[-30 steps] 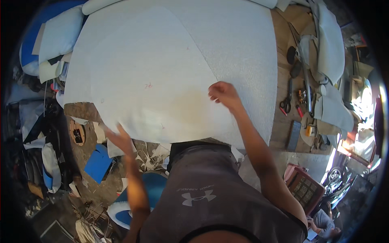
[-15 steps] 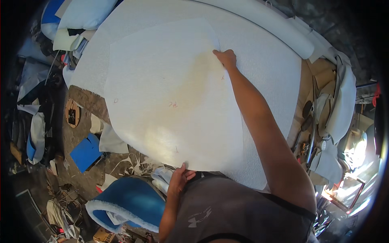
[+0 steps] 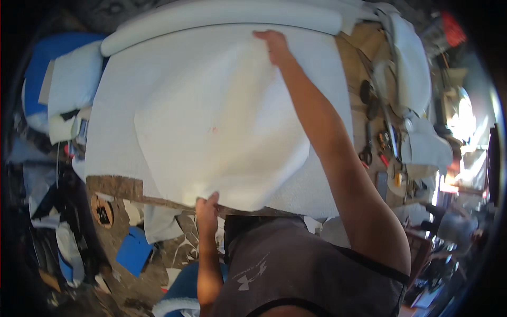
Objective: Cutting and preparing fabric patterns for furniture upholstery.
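A large, thin white sheet [image 3: 195, 148] with small red marks lies bowed over a wider piece of white textured material [image 3: 113, 127] on the table. My right hand [image 3: 272, 45] is closed on the sheet's far edge, with the thumb side toward the left. At the near edge, my left hand [image 3: 207, 210] pinches the sheet between thumb and fingers, by the table's front edge. Between my hands the sheet bulges, with soft folds running from its far corner toward me.
A long white roll [image 3: 227, 22] lies along the back. Scissors [image 3: 366, 150] and other tools lie along the right side. A blue panel [image 3: 134, 252] and scraps are on the floor at the left. A blue piece with a fluffy white edge [image 3: 179, 301] is near my left forearm.
The sheet lay nearly flat before; it now bows up and has shifted over the white material. Both hands keep hold of it. My view has turned, bringing the whole roll into sight.
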A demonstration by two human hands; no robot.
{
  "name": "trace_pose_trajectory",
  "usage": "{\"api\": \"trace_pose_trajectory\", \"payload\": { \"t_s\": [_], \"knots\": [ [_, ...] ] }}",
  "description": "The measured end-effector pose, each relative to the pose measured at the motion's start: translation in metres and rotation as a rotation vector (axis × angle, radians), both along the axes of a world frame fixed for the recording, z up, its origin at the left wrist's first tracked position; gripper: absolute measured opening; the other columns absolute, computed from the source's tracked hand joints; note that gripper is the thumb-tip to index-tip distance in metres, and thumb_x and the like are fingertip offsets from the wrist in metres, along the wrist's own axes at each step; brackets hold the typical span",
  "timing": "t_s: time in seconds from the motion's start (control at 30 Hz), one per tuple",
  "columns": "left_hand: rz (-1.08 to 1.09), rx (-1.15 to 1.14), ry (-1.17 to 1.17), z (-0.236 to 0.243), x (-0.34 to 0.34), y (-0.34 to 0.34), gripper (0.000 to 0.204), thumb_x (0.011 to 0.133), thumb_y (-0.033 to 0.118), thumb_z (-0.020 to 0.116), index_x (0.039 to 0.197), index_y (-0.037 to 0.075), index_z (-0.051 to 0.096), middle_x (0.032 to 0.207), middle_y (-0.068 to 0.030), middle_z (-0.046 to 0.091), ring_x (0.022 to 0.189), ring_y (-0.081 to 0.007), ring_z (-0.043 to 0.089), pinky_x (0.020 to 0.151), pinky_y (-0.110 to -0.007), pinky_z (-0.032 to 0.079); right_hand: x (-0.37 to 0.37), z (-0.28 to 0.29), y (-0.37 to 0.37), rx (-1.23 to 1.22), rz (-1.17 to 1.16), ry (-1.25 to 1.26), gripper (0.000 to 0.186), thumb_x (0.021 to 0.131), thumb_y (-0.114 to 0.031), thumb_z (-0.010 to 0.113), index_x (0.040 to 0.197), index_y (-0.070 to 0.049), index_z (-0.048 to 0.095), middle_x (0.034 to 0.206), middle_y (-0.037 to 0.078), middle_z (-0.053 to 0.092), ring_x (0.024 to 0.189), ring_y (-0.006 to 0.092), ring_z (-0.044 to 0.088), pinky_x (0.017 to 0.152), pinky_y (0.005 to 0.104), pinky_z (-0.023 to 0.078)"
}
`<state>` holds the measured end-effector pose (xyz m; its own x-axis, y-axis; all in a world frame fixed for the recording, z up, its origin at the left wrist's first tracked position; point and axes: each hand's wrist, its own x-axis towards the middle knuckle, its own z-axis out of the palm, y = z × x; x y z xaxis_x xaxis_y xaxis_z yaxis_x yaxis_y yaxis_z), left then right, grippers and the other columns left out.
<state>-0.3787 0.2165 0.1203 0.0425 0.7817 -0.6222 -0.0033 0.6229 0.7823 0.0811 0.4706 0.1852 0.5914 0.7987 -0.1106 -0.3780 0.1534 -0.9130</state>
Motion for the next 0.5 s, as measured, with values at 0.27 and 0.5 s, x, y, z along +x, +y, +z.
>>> {"api": "trace_pose_trajectory", "payload": {
  "t_s": [0.27, 0.5],
  "knots": [
    [-0.316, 0.389, 0.010, -0.021, -0.017, 0.235, 0.029, 0.097, 0.018, 0.060, 0.117, -0.003, 0.063, 0.102, -0.0126, 0.066, 0.083, -0.0185, 0.058, 0.077, -0.030, 0.048, 0.022, -0.012, -0.300, -0.175, -0.572, 0.014, 0.029, 0.090, -0.020, 0.074, 0.104, 0.004, 0.067, 0.085, 0.014, 0.065, 0.067, 0.0204, 0.060, 0.053, 0.0311, 0.046],
    [-0.755, 0.838, 0.778, -0.070, -0.032, 0.393, 0.034, 0.096, 0.031, 0.064, 0.096, -0.003, 0.067, 0.076, -0.0106, 0.063, 0.066, -0.0199, 0.054, 0.064, -0.031, 0.048, -0.139, -0.163, -0.401, -0.171, -0.564, 0.604, 0.033, 0.090, -0.020, 0.075, 0.107, 0.006, 0.066, 0.086, 0.017, 0.068, 0.067, 0.0238, 0.065, 0.056, 0.0337, 0.055]
  ]
}}
